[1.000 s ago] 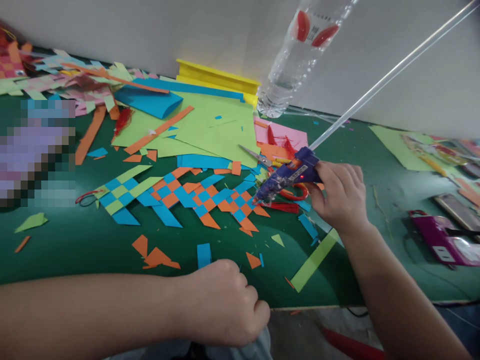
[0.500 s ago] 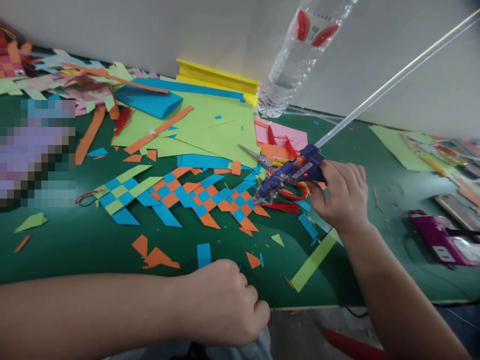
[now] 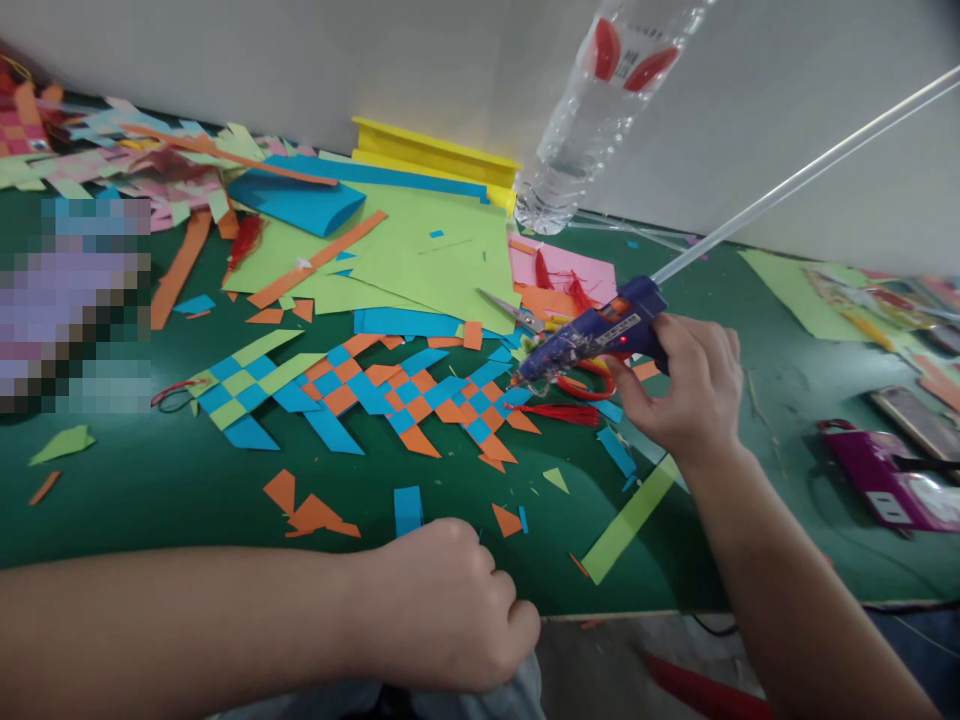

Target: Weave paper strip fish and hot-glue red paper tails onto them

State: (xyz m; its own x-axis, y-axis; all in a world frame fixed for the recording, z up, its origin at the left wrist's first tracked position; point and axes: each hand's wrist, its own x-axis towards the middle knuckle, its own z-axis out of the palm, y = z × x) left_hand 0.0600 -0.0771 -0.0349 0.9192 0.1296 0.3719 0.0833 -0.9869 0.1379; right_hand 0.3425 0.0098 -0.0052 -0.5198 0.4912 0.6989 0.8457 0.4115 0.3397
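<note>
My right hand [image 3: 686, 395] is wrapped round the handle of a blue glue gun [image 3: 592, 335] with a long clear glue stick rising from its back. The gun's nozzle is just above the right end of a woven paper chain [image 3: 416, 395] in blue, orange and green. A red tassel [image 3: 559, 412] lies by that end. Red-handled scissors [image 3: 589, 380] are partly hidden under the gun. My left hand [image 3: 457, 605] is a closed fist at the table's front edge; whatever it may hold is hidden.
A water bottle [image 3: 600, 110] stands behind beside a yellow folded strip [image 3: 435, 155]. Green paper sheets [image 3: 442, 245] and scraps cover the middle. A purple case [image 3: 885, 480] lies right, a pixelated phone-like object [image 3: 60, 300] left.
My right hand and the glue gun have shifted slightly right, and the nozzle has lifted a little off the chain's end. The glue stick tilts lower. My left hand has not moved.
</note>
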